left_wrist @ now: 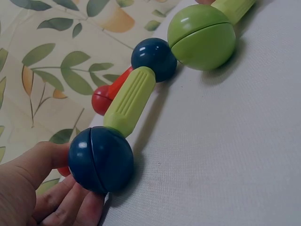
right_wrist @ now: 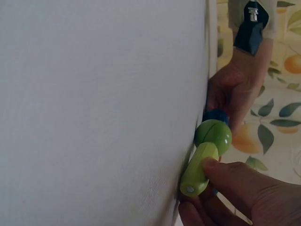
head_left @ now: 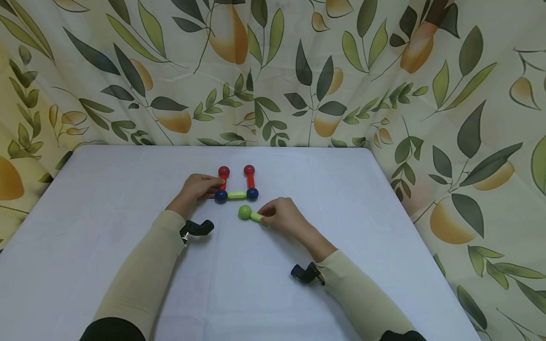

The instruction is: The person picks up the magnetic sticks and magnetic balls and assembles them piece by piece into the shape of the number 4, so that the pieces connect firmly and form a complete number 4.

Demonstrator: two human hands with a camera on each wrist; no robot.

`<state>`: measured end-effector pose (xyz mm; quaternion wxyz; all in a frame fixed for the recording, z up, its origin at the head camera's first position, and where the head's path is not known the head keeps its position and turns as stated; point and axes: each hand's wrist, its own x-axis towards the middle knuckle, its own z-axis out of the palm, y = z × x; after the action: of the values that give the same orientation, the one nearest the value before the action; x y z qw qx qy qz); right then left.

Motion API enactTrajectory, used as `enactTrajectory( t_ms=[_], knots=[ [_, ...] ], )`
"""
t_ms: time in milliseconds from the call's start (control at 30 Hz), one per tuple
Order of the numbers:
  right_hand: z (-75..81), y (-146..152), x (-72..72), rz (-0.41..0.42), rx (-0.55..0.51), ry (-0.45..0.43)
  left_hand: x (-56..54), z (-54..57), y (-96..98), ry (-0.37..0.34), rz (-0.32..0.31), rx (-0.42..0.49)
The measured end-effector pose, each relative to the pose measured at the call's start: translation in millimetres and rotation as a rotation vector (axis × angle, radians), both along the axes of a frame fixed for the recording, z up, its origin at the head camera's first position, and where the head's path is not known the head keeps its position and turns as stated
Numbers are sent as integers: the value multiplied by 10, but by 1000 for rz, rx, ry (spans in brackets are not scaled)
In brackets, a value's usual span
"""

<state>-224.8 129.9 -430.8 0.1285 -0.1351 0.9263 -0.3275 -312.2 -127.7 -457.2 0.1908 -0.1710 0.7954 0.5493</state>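
Observation:
A U-shaped piece stands on the table: two blue balls [head_left: 252, 194] joined by a light green stick [head_left: 237, 195], each blue ball with a red stick [head_left: 250, 181] running back to a red ball [head_left: 249, 169]. My left hand [head_left: 196, 187] pinches the left red stick [head_left: 223, 182] just behind its blue ball [left_wrist: 101, 160], which hides most of the grip in the left wrist view. In my right hand [head_left: 283, 215], thumb and fingers grip another light green stick [right_wrist: 197, 174], tipped with a green ball [head_left: 245, 212]. That ball points left, just in front of the U-shaped piece.
A white cloth covers the table [head_left: 256, 284], whose far edge meets a leaf-and-fruit patterned curtain [head_left: 264, 94]. Dark wrist cameras [head_left: 306, 273] stick out inward from both sleeves.

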Motion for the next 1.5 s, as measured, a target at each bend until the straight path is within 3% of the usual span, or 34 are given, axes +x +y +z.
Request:
enactTrajectory(
  t_ms=[400,1133,1500],
  knots=[
    [-23,67,-71,30,10,20,0,6,-4,1,-18,-19],
    [10,243,-316,227,-25,27,-23,-23,1,-16,2,-9],
    [3,254,-351,233,-25,29,-28,-20,9,-23,19,-17]
  ],
)
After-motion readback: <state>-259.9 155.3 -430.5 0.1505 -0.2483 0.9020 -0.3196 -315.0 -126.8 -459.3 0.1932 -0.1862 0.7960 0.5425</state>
